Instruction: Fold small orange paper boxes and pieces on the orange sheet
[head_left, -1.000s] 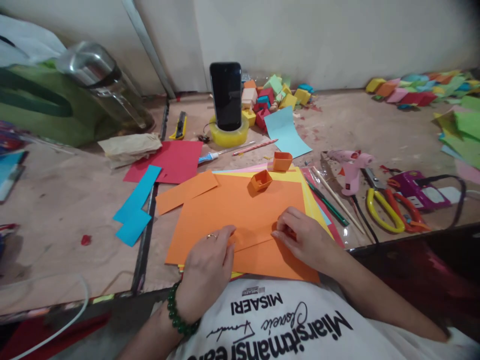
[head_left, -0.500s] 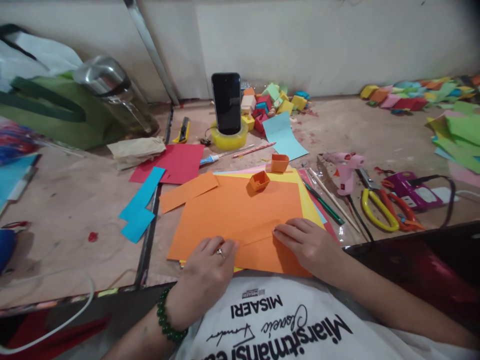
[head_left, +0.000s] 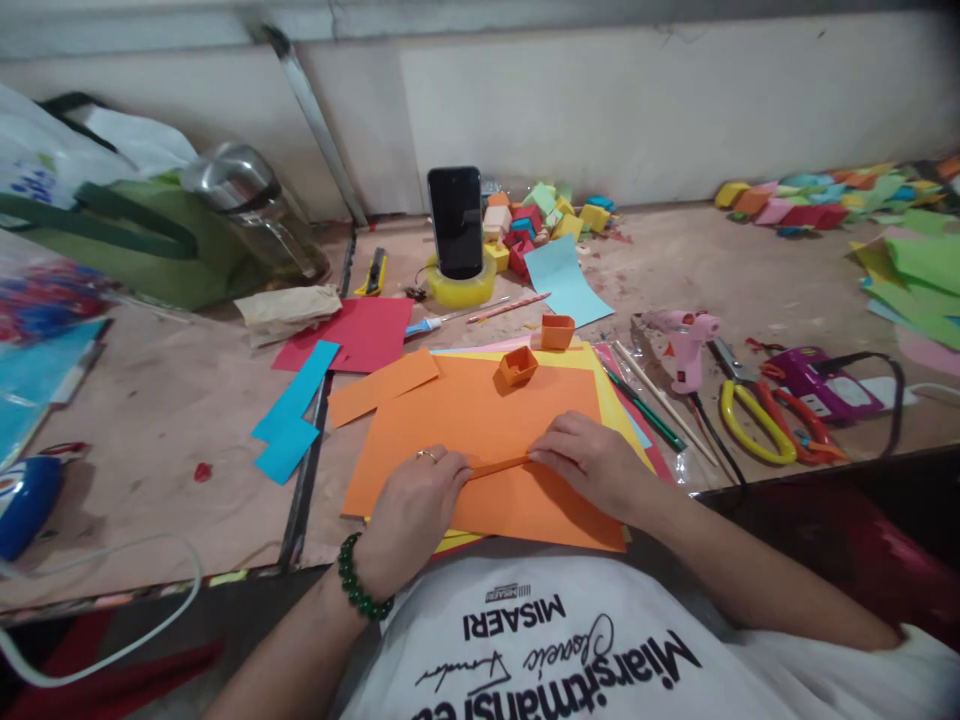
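A narrow orange paper strip with a raised edge is stretched between my two hands, above a large orange sheet. My left hand pinches its left end, fingers closed. At the right end, the fingertips of my right hand are pressed together on it. Two small folded orange boxes stand behind my hands: an open one on the sheet and another at the stack's back edge. Another orange strip lies across the sheet's upper left corner.
Blue strips and red paper lie left. A phone stands in a tape roll behind. Right are a pink glue gun, yellow-handled scissors, a green pencil and a purple adapter.
Both hands have lifted the strip's edge and moved slightly away from my body. My right hand has also shifted left, closer to my left hand. The camera view has tilted a little upward.
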